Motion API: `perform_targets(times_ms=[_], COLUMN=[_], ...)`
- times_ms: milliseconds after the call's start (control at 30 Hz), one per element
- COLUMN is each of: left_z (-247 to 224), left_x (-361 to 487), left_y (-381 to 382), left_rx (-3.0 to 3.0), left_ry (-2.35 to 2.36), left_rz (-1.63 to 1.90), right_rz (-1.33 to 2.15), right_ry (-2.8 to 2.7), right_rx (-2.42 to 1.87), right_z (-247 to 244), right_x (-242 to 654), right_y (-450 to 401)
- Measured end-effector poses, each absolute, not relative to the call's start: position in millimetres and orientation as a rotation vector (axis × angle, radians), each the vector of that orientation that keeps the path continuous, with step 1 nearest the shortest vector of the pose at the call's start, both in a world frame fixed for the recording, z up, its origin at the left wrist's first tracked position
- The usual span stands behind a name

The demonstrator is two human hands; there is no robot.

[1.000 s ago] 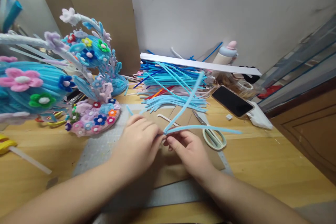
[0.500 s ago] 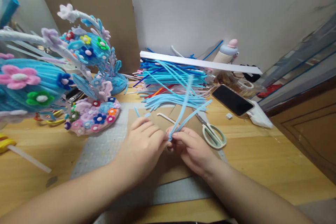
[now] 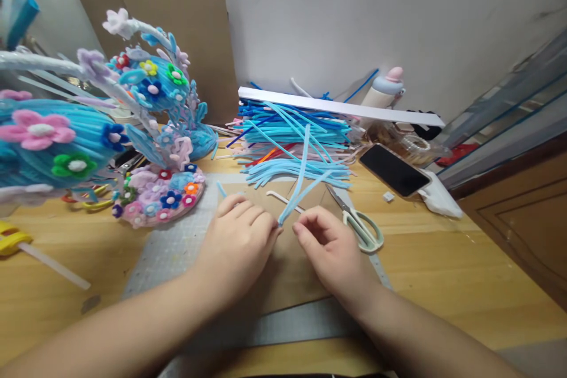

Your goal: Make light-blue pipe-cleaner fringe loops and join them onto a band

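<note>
Light blue pipe cleaners (image 3: 296, 196) rise in a V from the fingertips of my left hand (image 3: 243, 239), which is closed on their lower end. Another short light blue end (image 3: 221, 189) sticks up behind that hand's knuckles. Just to the right, apart from the pipe cleaners, my right hand (image 3: 334, 248) has thumb and forefinger curled together in a pinch, and I see nothing between them. Both hands are above a brown cardboard sheet (image 3: 292, 283) on a grey cutting mat (image 3: 159, 260). A thin white stick (image 3: 279, 196) lies behind the pipe cleaners.
Scissors (image 3: 363, 230) with pale green handles lie right of my right hand. Behind are piled pipe cleaners (image 3: 292, 130), a phone (image 3: 394, 169) and a bottle (image 3: 383, 91). Flower-covered pipe-cleaner models (image 3: 57, 136) stand at left, near a yellow-handled glue gun (image 3: 13, 239).
My right hand has let go of the pipe cleaners and moved slightly right. The pipe cleaners, still in my left hand, have shifted left and tilted.
</note>
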State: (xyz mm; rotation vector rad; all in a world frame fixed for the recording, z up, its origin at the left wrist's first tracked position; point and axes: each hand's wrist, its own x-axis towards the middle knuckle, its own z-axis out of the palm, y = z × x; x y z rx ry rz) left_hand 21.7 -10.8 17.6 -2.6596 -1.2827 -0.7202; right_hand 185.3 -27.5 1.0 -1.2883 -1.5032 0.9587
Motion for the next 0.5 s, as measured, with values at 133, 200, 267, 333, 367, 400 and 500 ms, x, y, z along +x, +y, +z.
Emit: perform_targets(times_ms=[133,200,267,333,367,400,500], left_z=[13.4,11.1,9.5,8.5,8.2,8.1,8.7], left_x=[23.3,23.4,23.3,23.6,23.9,24.2,25.3], left_y=[-13.1,-13.8,-14.0,-13.6,-13.2,-12.9,-11.8], left_rx=[-2.644,-2.66,-2.675,-2.682,-2.683,-2.687,-2.713], left_ry=[-1.209,-1.158,-1.111,-1.077,-1.07,-1.073,-1.122], left_rz=[-0.679,-0.647,-0.621,-0.613,-0.618,-0.632,-0.708], right_rz=[1.021,0.98,0.925,0.941,0.978,1.029,1.221], right_ry=[-1.481,-1.551,-1.604,-1.596,-1.567,-1.527,-1.359], right_rx=[-1.282,-1.286,-1.294,-1.315,-1.321,-1.32,-1.292], right_z=[-6.0,-10.5,-12.8,-12.4,-11.6,-10.6,-8.6], right_x=[184.1,184.5,184.7,183.9,183.2,182.3,180.1], right_y=[-24.7,-23.0,-22.2,-22.1,-22.0,-21.8,-20.4])
